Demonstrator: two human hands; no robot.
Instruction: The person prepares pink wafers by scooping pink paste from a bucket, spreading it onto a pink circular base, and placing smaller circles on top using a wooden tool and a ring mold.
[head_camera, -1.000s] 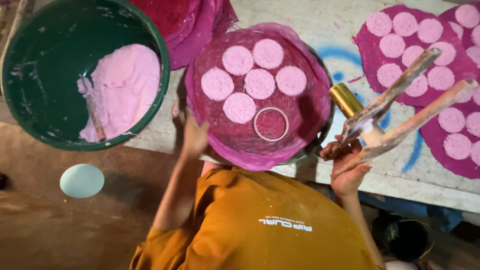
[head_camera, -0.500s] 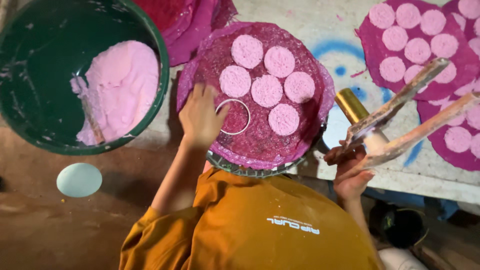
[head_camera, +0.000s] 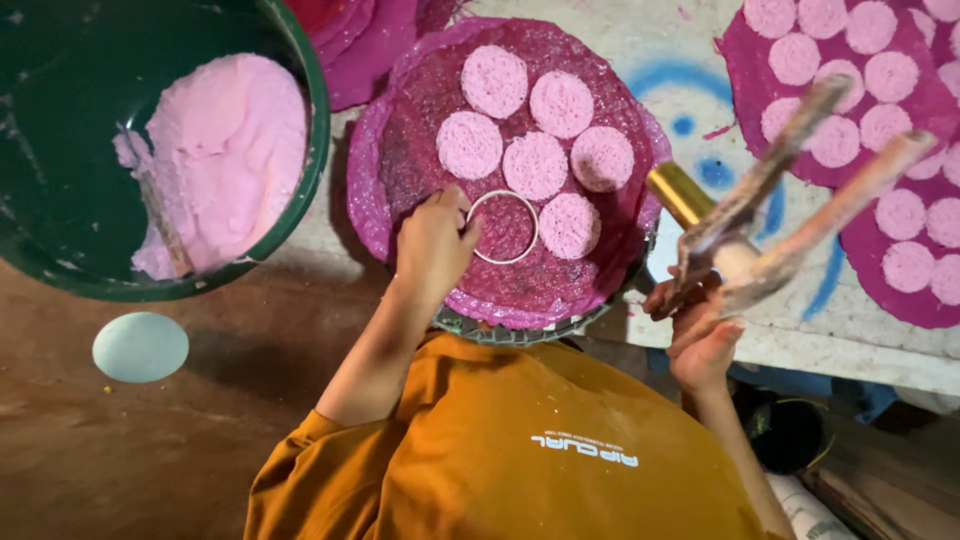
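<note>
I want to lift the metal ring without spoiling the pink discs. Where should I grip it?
Pinch the metal ring by its thin rim at the near-left edge, where the left hand holds it. It lies flat, and pink discs crowd its far and right sides.

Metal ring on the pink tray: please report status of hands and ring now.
Left hand on metal ring, ring flat on pink tray. Right hand grips two wooden sticks. Six pink discs beside ring, none inside.

We now see six pink discs (head_camera: 569, 225) on the magenta mesh tray (head_camera: 420, 110), one more than half a second ago; our left hand (head_camera: 432, 243) sits lower, and the metal ring (head_camera: 502, 227) lies on a fresh bare spot beside the newest disc
</note>
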